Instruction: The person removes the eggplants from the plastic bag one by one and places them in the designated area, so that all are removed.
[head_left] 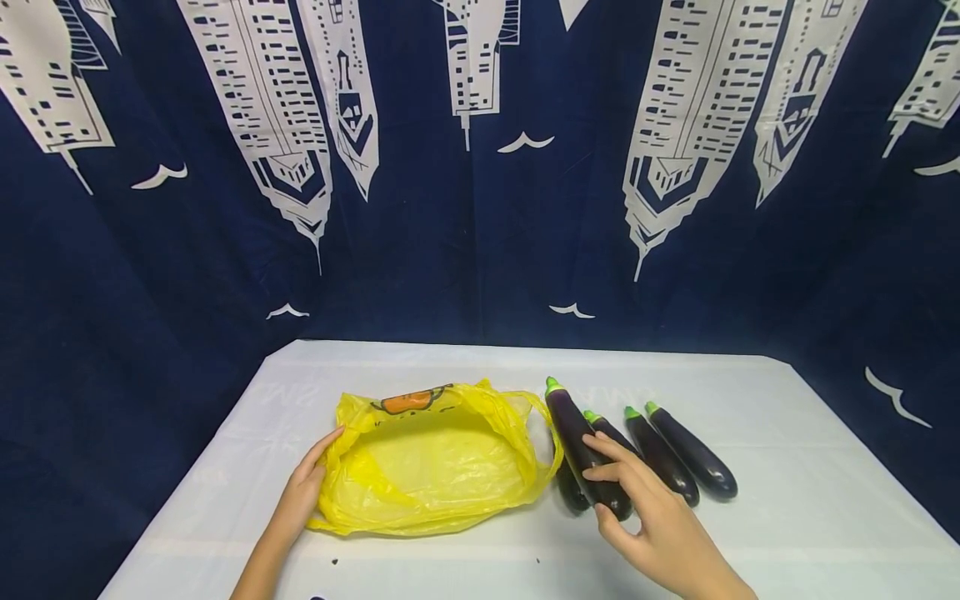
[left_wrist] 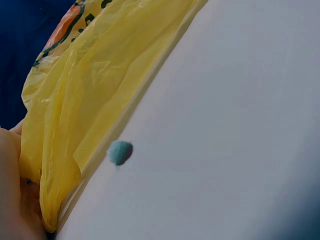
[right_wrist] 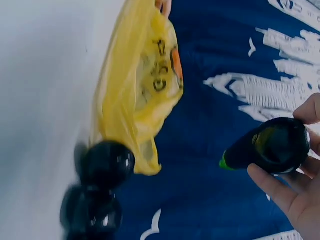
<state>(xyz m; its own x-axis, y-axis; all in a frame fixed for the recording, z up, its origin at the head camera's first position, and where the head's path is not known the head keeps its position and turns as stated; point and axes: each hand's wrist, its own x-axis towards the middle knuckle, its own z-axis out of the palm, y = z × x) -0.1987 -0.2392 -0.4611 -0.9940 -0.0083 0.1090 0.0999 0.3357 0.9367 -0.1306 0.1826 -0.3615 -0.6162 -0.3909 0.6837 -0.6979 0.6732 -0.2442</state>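
Note:
A yellow plastic bag (head_left: 420,467) lies on the table with its mouth gaping and an orange print on its far rim. My left hand (head_left: 303,479) grips the bag's left edge; in the left wrist view, part of that hand (left_wrist: 10,185) shows beside the bunched yellow film (left_wrist: 85,100). To the right of the bag, my right hand (head_left: 648,508) holds an eggplant (head_left: 573,437) near its thick end, the green stem tip pointing up and away. The right wrist view has this eggplant (right_wrist: 265,147) raised, with fingers and thumb around its rounded end.
Several other eggplants (head_left: 693,454) lie on the white-covered table (head_left: 795,450), right of the bag and partly under the held one. Small dark specks (head_left: 334,562) dot the near part of the table. A navy curtain (head_left: 480,233) with white building prints hangs behind.

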